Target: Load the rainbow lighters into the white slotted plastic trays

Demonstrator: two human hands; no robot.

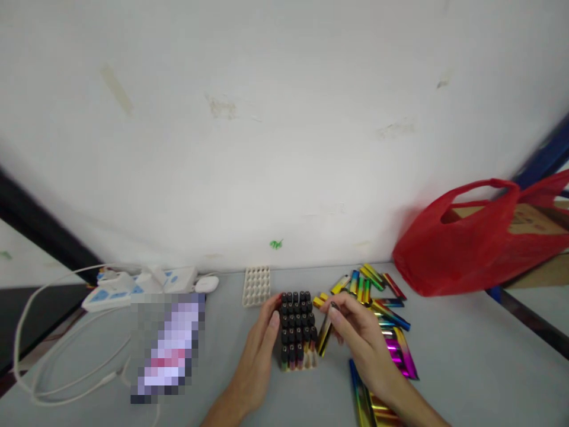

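Note:
Black-capped tubes (297, 320) stand upright in rows in a pale holder (311, 360), whose front right holes show no tubes. Along the left side of the rows is my left hand (262, 338), fingers together at the tubes' edge. My right hand (355, 332) pinches a dark-topped, gold-coloured tube (326, 337), tilted, just right of the holder. Shiny multicoloured tubes (361, 289) lie in a loose pile beyond and right of my right hand. More metallic tubes (367, 400) lie partly under my right forearm.
A pale tray with holes (256, 286) lies near the wall. At left are a white power strip (140, 287), looped white cables (71, 388) and a pixelated object (171, 350). A red bag (471, 243) with cardboard stands at right.

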